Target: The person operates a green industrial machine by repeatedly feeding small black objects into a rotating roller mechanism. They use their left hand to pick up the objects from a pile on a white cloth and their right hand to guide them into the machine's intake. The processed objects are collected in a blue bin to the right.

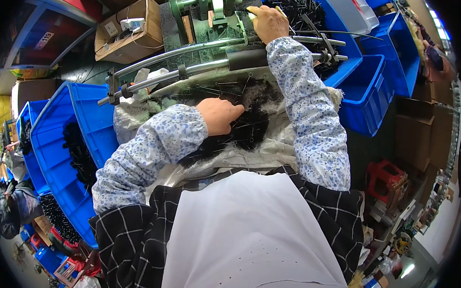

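A: L hand (220,116)?
B: Curled over brushes (252,127) on cloth (272,158); fingertips partly hidden, grip can't tell.
A: R hand (269,24)?
B: Part-curled by machine (201,4); hold unclear.
A: Room?
B: Rails (203,67) btwn hands; bin (347,66) edge nr R.

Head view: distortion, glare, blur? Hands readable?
Head view: metal rails look bowed, likely fisheye, with bright glints; black vignette fills the corners; left hand and right hand read fairly sharp; thin pieces near the left hand partly blend into the dark patch; clutter toward the left edge looks stretched and soft.
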Tool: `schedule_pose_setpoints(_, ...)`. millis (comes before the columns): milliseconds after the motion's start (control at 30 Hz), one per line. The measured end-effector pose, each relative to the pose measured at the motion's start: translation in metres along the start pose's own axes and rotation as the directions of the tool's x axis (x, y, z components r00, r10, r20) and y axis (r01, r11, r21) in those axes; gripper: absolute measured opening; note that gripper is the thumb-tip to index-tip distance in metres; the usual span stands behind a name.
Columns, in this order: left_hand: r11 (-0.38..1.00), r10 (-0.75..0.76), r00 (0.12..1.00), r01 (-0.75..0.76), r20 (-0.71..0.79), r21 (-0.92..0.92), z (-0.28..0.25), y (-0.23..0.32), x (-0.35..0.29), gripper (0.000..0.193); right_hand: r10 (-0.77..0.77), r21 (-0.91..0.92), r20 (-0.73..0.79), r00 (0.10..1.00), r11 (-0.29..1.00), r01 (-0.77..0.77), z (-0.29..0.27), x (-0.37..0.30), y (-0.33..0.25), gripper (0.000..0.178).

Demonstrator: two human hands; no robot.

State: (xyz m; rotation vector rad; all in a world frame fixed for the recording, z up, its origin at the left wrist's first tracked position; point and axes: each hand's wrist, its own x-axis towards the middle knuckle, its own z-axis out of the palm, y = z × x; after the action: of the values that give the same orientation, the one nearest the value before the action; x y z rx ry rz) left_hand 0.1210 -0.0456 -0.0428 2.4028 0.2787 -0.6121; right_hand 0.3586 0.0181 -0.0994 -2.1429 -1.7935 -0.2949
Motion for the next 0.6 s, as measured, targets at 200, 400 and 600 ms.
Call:
schedule_pose_setpoints(200,0.977,0.072,0.962,-0.121,-0.265,-0.174,-0.024,0.003,-0.033,0.025,-0.092,-0.071,0.058,0.994,0.993,0.096,0.000,0.007,0.007,0.031)
schedule_pose_setpoints(400,0.945,0.154,0.941,-0.229,-0.301,-0.232,-0.035,-0.004,-0.062,0.026,0.028,-0.033,-0.041,0.999,0.999,-0.029,-0.003,-0.014,0.016,0.033)
schedule_pose_setpoints(600,0.915,0.250,0.915,-0.331,-0.318,-0.232,-0.033,-0.006,-0.067,0.024,0.013,0.065,-0.044,0.999,0.998,-0.010,0.001,-0.005,-0.027,0.031)
